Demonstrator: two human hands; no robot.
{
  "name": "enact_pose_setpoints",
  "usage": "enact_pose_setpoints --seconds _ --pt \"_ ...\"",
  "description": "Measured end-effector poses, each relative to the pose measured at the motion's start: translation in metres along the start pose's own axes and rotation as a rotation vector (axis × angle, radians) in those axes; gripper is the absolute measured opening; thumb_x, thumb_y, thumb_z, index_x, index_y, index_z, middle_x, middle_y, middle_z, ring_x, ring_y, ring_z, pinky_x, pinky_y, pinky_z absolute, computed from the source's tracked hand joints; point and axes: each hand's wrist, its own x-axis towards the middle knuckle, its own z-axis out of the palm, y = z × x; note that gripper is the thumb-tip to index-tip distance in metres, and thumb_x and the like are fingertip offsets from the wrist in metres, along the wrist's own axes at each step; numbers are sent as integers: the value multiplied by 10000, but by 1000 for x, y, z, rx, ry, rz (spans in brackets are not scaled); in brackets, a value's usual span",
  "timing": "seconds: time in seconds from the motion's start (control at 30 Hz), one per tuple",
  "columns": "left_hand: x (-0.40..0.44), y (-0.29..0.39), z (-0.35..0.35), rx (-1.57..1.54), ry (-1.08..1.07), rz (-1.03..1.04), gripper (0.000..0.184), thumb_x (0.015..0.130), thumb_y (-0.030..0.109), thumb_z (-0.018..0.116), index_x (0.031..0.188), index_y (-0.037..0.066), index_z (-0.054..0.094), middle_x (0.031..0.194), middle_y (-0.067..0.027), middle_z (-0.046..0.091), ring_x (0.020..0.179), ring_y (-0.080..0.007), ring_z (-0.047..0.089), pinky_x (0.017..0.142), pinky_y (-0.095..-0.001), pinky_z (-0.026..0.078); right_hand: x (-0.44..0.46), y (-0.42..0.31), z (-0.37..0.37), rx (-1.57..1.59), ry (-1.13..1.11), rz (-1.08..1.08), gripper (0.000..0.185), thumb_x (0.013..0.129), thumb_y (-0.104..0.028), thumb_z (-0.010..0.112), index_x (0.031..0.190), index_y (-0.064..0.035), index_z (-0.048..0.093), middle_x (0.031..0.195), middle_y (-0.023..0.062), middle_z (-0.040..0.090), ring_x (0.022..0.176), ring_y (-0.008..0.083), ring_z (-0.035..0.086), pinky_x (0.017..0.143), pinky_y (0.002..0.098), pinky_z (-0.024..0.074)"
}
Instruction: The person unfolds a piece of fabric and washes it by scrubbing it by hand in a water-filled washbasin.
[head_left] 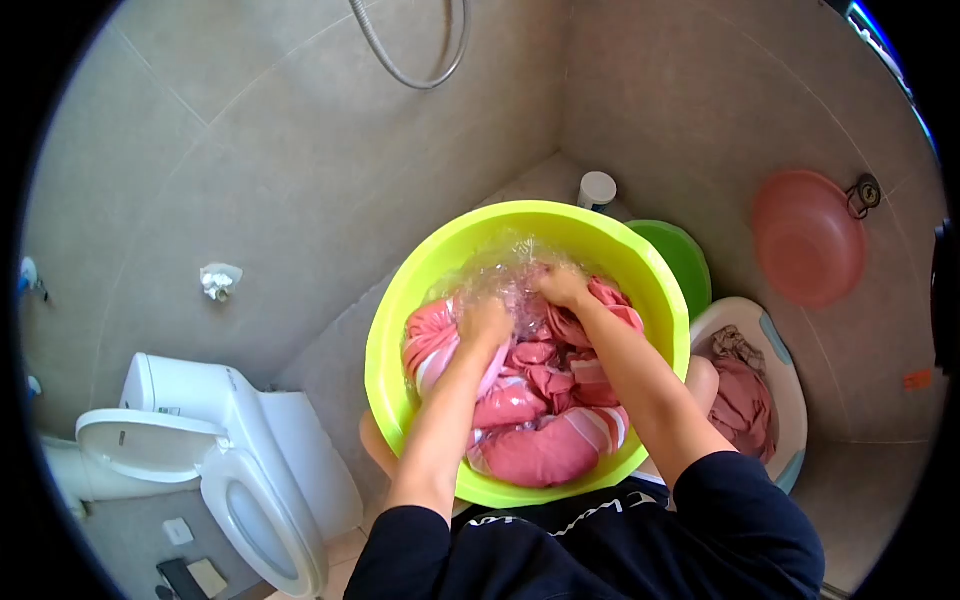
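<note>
A large yellow-green basin (pixel 385 350) holds water and pink cloth (pixel 540 450) with white stripes, lying in wet folds. My left hand (pixel 487 322) is on the cloth at the upper left of the basin, its fingers hidden by splashing water and fabric. To the right of it, my right hand (pixel 562 286) is at the cloth near the basin's upper middle, its fingertips lost in the splash. The two hands are a short distance apart, with clear splashing water between and above them.
Beyond the basin stand a white-lidded container (pixel 598 188) and a green basin (pixel 685 262). A white basket (pixel 796 400) with darker cloth is at the right. A pink basin (pixel 810 238) hangs on the wall. The toilet (pixel 250 510) is at lower left, a shower hose (pixel 385 58) above.
</note>
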Motion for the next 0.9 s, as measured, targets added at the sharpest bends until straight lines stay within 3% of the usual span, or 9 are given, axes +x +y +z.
enact_pose_setpoints --seconds 0.07,0.13,0.2,0.3,0.53,0.57,0.73,0.8,0.9 --pt "-1 -11 -2 -169 9 -88 471 728 304 653 1107 27 619 1045 -196 651 997 -387 600 873 -426 469 0 7 4 56 107 2 423 723 -253 598 1116 -99 628 1044 210 643 1015 351 590 917 369 447" --pt "5 -20 -11 -500 220 -51 347 731 241 636 1011 38 664 970 -180 676 976 -356 620 898 -402 458 1 20 5 750 205 45 499 725 -268 611 1150 -9 584 1043 172 641 987 295 596 884 345 465" --pt "0 -22 -7 -690 164 -53 428 781 271 613 1183 124 604 1096 -212 629 1045 -338 594 940 -381 432 1 22 0 888 322 -32 436 755 -233 579 1101 31 584 992 116 644 936 228 602 848 307 473" --pt "-23 11 -14 -957 356 214 525 771 328 681 1239 146 527 1265 -242 502 1170 -385 496 976 -432 398 -15 0 -25 1557 -162 318 337 841 -295 560 1067 -48 595 999 111 633 930 212 591 851 325 475" --pt "-76 73 -50 -432 652 245 429 711 354 764 985 71 595 1064 -162 549 975 -359 557 829 -429 471 -30 7 7 1515 -345 -196 430 920 -320 539 1220 -13 523 1192 138 564 1056 212 566 912 317 470" --pt "-75 73 -54 -451 612 245 396 725 357 753 959 71 610 1004 -143 575 946 -345 574 807 -420 482 -15 32 13 938 -171 -305 401 907 -267 562 1201 5 542 1177 138 582 1066 218 564 922 311 460" --pt "-34 25 -59 -547 447 34 374 784 394 696 903 46 626 931 -139 665 812 -302 633 754 -372 499 -63 -4 -3 937 74 62 373 866 -334 595 1104 -52 643 1088 135 640 1008 228 589 904 317 450" --pt "3 -40 -32 -1092 458 145 453 784 410 703 961 3 615 945 -150 676 843 -260 639 724 -352 494 -104 -26 -53 545 15 28 428 825 -413 616 1081 -72 659 1017 140 660 952 229 606 876 336 460" --pt "-21 -59 -57 -849 173 23 663 823 407 669 1332 44 447 1105 -239 602 1010 -296 603 866 -338 464 -107 -33 -99 231 192 141 464 792 -465 602 1050 -84 663 970 184 671 926 327 634 844 392 471"
